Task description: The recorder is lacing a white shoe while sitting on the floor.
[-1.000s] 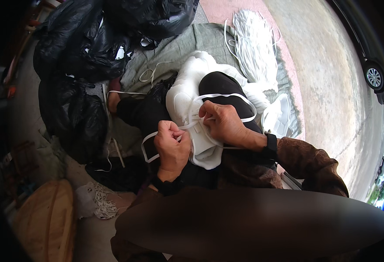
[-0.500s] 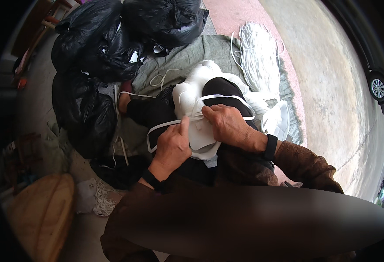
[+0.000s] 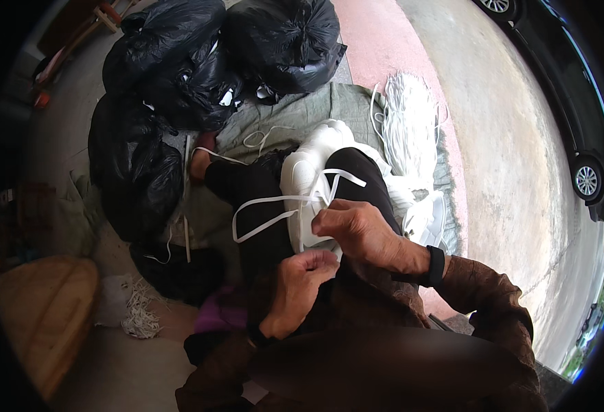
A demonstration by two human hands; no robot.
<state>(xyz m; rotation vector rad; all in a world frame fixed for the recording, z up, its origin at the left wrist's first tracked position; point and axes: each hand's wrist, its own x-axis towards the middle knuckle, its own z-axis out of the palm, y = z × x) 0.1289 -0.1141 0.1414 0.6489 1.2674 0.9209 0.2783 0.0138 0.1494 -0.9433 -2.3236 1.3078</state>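
Observation:
A white shoe [image 3: 298, 172] rests between my black-trousered legs. White shoelace [image 3: 264, 201] runs from its upper in a wide loop to the left, and another loose length crosses toward my right knee. My right hand [image 3: 360, 230] is closed at the shoe's lacing, fingertips pinched against the lace. Nearer to me, my left hand [image 3: 295, 288] has thumb and fingers pressed together by the near end of the shoe; what they grip, if anything, is hidden.
Black plastic bags [image 3: 281, 41] bulge at the far left around a green cloth [image 3: 343, 103]. A bundle of white laces [image 3: 412, 123] and more white shoes [image 3: 425, 216] lie right of my knee. A wooden board [image 3: 48, 316] stands at left. Beyond the pavement is a dark car [image 3: 556, 89].
My left hand has left the lace at the shoe's middle and moved toward me. My right hand stays close to the lacing. The view has shifted, showing more of the car.

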